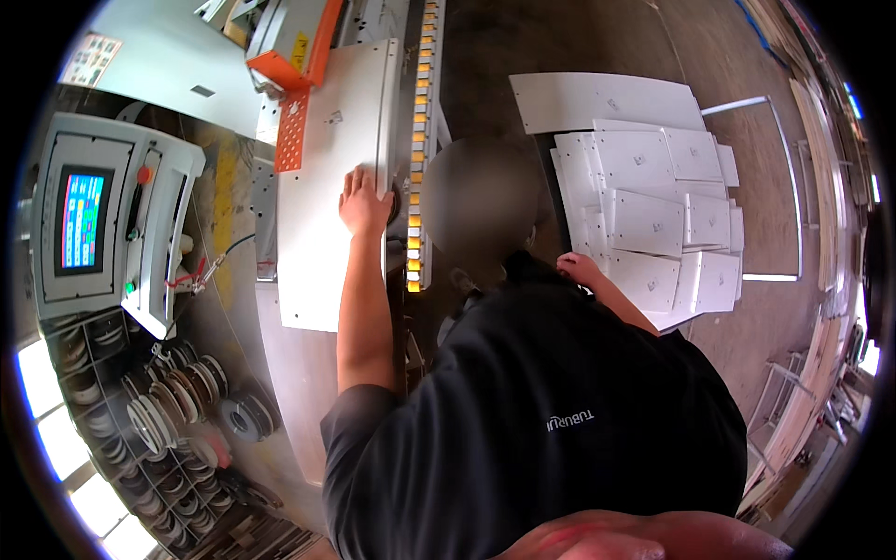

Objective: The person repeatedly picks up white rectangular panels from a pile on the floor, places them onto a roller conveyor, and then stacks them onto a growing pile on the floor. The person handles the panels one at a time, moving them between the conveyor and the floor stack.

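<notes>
My left hand (365, 200) lies flat, fingers spread, on a long white panel (322, 252). The panel rests on the bed of a machine (303, 51) with an orange housing, and its far end reaches beside that housing. My right hand (581, 269) is beside the near left edge of a pile of white panels (644, 224), its fingers curled in with nothing visible in them. A wider white panel (607, 103) lies at the far side of the pile. Several panels bear small dark marks.
A roller rail (416, 168) with yellow rollers runs along the panel's right side. At left stands a control console (89, 215) with a lit screen. Edging rolls (177, 401) fill a rack below it. A metal frame (789, 187) stands at right. A blurred round patch hides the middle.
</notes>
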The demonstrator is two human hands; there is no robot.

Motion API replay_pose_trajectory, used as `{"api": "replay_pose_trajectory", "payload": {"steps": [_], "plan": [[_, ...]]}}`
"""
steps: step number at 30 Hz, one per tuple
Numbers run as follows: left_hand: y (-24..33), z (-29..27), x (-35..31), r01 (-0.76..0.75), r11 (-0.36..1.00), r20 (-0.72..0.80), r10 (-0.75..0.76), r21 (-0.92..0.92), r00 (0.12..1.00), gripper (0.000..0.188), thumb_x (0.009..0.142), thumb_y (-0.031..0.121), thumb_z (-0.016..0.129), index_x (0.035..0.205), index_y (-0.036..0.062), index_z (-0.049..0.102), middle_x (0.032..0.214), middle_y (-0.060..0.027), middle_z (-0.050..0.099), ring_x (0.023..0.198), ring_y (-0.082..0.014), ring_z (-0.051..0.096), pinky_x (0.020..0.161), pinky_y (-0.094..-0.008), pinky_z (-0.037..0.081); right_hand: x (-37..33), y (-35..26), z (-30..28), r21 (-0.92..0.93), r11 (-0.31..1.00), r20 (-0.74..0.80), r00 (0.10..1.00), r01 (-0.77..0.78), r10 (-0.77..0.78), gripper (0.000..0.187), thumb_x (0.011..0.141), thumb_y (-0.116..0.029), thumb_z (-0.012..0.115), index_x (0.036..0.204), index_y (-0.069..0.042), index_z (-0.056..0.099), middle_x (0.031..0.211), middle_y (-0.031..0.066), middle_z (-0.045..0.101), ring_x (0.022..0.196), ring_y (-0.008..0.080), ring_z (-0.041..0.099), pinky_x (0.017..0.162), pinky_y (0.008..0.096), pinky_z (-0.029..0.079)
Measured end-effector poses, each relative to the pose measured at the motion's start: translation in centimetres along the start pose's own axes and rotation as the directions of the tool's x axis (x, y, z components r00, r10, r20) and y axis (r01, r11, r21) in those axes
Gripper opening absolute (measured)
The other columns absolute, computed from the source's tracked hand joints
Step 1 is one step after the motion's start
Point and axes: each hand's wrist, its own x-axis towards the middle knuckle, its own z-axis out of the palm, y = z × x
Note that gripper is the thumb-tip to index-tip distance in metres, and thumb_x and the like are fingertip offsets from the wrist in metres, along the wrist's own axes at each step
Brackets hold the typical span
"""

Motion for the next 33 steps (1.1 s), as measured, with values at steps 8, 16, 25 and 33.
{"api": "replay_pose_trajectory", "payload": {"steps": [8,16,25,33], "plan": [[-0.4,0.4,-11.9,0.057,0.998,-0.035,-0.056,0.028,0.998,0.055,0.090,0.023,0.068,0.143,0.0126,0.055,0.154,-0.0067,0.048,0.144,-0.0283,0.042,0.113,-0.0399,0.040,0.3,0.8,-5.1,0.174,0.955,0.005,0.970,-0.240,0.242,0.033,0.093,-0.033,0.066,0.116,-0.008,0.069,0.100,0.0036,0.073,0.087,0.0132,0.068,0.066,0.0311,0.052],[2.5,0.3,-9.0,0.185,0.981,0.014,-0.186,0.062,0.982,0.054,0.090,0.019,0.067,0.142,0.0135,0.055,0.155,-0.0055,0.048,0.144,-0.0277,0.043,0.111,-0.0373,0.044,6.5,5.2,-10.9,-0.226,0.973,-0.007,0.999,-0.040,0.039,0.038,0.091,-0.037,0.067,0.113,-0.007,0.073,0.101,0.0081,0.075,0.083,0.0178,0.071,0.074,0.0346,0.056],[7.6,1.8,0.2,0.234,0.972,-0.058,-0.236,-0.030,0.970,0.054,0.087,0.001,0.058,0.140,0.0057,0.055,0.149,-0.0117,0.053,0.140,-0.0319,0.044,0.115,-0.0414,0.037,9.7,-2.7,-16.5,0.233,0.967,0.016,0.994,-0.105,0.104,0.030,0.093,-0.033,0.064,0.106,-0.008,0.070,0.094,0.0044,0.072,0.080,0.0158,0.070,0.065,0.0315,0.053],[26.2,9.8,13.6,-0.009,0.789,0.267,0.219,-0.614,0.939,0.035,0.094,0.013,0.063,0.127,0.0046,0.065,0.122,-0.0127,0.070,0.109,-0.0268,0.068,0.096,-0.0359,0.051,6.6,3.6,-16.6,0.436,0.847,-0.079,0.924,-0.305,0.373,0.039,0.095,-0.035,0.061,0.119,-0.004,0.066,0.104,0.0079,0.073,0.085,0.0200,0.071,0.068,0.0349,0.055]]}}
